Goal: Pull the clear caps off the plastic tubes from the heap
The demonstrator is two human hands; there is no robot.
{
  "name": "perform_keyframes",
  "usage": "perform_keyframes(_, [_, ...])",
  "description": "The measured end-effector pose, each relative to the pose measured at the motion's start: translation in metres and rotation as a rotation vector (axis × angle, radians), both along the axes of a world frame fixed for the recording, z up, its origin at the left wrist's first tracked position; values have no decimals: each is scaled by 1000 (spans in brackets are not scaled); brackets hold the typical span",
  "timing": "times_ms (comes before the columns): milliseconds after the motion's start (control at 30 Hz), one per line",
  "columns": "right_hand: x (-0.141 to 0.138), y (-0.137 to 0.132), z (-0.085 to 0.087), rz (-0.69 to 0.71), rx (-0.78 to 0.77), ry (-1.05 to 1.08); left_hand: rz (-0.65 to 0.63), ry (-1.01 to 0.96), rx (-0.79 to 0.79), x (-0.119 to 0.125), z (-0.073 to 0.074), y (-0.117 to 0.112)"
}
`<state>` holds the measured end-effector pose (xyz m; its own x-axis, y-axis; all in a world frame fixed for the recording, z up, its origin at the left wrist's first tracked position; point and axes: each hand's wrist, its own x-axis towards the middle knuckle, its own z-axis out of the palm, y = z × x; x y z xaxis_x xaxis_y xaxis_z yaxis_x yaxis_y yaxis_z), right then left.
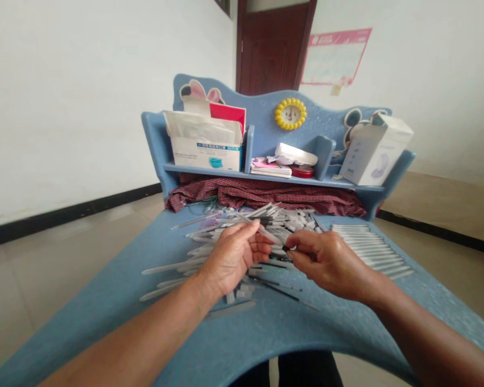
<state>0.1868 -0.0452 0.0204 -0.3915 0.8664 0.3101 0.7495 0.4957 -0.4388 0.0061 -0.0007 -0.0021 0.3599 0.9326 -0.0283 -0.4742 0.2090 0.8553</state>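
Observation:
My left hand point(244, 244) is closed on a pale, see-through pen barrel point(269, 235) above the middle of the desk. Its thumb lies along the barrel, and the other fingers curl below. At the barrel's right end my right hand point(322, 258) pinches a small black piece point(285, 248); whether it is a refill end or a plug I cannot tell. Beneath and around both hands spreads a heap of clear pen parts point(201, 250). Thin black-filled refills point(276, 287) lie in front of the hands. Several pens point(371, 250) form a neat row on the right.
The blue desk point(116, 322) has a shelf at its back with a mask box point(205, 153), papers point(270, 169), a yellow flower-shaped clock point(290, 114) and a white box point(377, 150). A red checked cloth point(266, 194) lies bunched under the shelf.

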Motion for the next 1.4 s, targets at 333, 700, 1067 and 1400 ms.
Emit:
perform_keyframes(333, [0,-1,2,-3,3,-4,8,27,34,0,-1,0])
perform_keyframes(700, [0,1,1,-7,11,-50,13,82,56,1,-1,0])
perform_keyframes(1067, [-1,0,1,-19,11,-38,15,141,109,1,-2,-2])
perform_keyframes(1400, [-10,5,-6,-11,-16,183,56,73,121,-1,0,-1])
